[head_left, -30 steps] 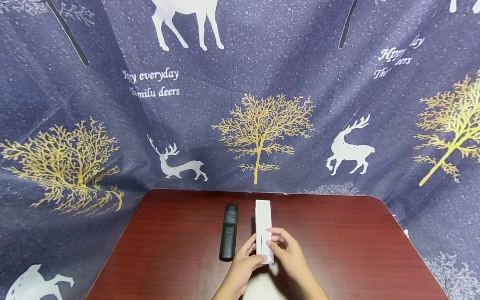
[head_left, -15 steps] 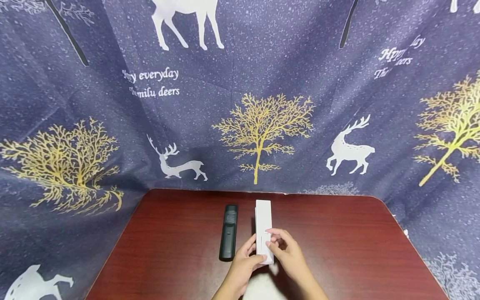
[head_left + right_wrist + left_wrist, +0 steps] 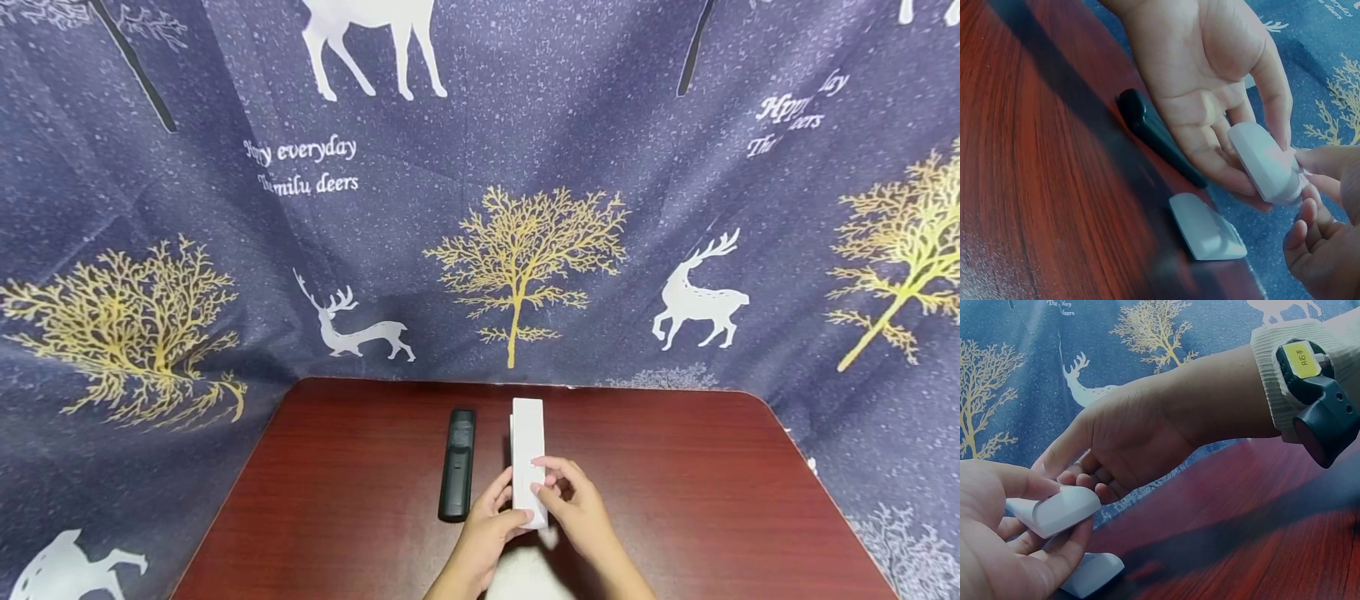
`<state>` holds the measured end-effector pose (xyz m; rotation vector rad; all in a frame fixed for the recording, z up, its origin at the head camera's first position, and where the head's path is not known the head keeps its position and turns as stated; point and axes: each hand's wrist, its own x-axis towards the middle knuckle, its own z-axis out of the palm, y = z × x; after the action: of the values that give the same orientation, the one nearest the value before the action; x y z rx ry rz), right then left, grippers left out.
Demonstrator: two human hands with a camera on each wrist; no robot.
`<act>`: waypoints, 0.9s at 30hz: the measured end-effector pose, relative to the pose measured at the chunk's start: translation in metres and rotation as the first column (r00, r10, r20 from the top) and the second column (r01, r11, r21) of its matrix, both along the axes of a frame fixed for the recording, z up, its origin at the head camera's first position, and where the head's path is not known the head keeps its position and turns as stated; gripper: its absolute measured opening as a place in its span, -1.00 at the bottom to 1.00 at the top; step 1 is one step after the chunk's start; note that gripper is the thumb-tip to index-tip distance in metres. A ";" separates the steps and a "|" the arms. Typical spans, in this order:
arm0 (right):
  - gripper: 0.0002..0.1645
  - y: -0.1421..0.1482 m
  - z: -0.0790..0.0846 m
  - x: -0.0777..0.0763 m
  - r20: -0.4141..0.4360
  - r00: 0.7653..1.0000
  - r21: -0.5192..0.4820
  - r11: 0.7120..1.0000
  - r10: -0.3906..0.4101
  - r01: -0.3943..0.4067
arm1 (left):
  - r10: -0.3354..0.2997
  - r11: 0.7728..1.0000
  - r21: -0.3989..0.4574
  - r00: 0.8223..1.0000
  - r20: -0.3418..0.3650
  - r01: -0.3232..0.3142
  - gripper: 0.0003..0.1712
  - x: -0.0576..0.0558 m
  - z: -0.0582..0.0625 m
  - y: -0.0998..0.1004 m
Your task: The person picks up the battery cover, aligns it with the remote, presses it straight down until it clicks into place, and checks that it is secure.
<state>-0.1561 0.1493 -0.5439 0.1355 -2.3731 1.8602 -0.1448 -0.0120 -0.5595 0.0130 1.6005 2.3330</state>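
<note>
A white remote control (image 3: 528, 429), back side up, is held over the table's front middle. My left hand (image 3: 486, 529) grips its near end, thumb on top and fingers beneath, as the remote control (image 3: 1066, 509) shows in the left wrist view. My right hand (image 3: 581, 508) has thumb and index finger on the battery cover (image 3: 525, 490), which lies nearly flush with the back. In the right wrist view, my right hand (image 3: 1329, 240) pinches beside the remote control (image 3: 1265, 162). Under it, a second white, round-ended object (image 3: 1204, 230) lies on the table, mostly hidden in the head view.
A black remote control (image 3: 457, 471) lies lengthwise on the dark red table (image 3: 360, 500), left of the hands. A blue cloth (image 3: 405, 217) printed with deer and trees hangs behind the table and along its sides. A wrist camera (image 3: 1319, 394) sits on my right sleeve.
A thin dark gap along the battery cover's left edge has closed, and the cover now sits flatter. Both hands stay in almost the same place.
</note>
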 end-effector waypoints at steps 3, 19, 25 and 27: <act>-0.49 0.000 -0.001 -0.001 0.008 1.000 -0.023 1.000 -0.012 0.012 | 0.001 1.000 0.002 1.000 0.004 -0.001 -0.03 0.000 0.000 0.000; -0.35 -0.004 0.002 -0.003 0.167 0.985 -0.040 0.998 -0.034 0.041 | -0.001 1.000 -0.015 1.000 0.016 0.002 -0.03 0.002 0.002 0.000; -0.36 -0.004 0.002 -0.002 0.184 0.983 -0.060 0.998 -0.014 0.026 | -0.004 1.000 -0.015 1.000 0.018 0.005 -0.04 0.003 0.002 -0.001; -0.36 -0.004 0.002 -0.002 0.182 0.983 -0.059 0.998 -0.015 0.026 | -0.002 1.000 -0.014 1.000 0.018 0.002 -0.08 0.003 0.002 -0.001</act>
<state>-0.1579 0.1456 -0.5417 -0.0673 -2.4169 2.0131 -0.1422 -0.0129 -0.5577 -0.0091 1.6073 2.3144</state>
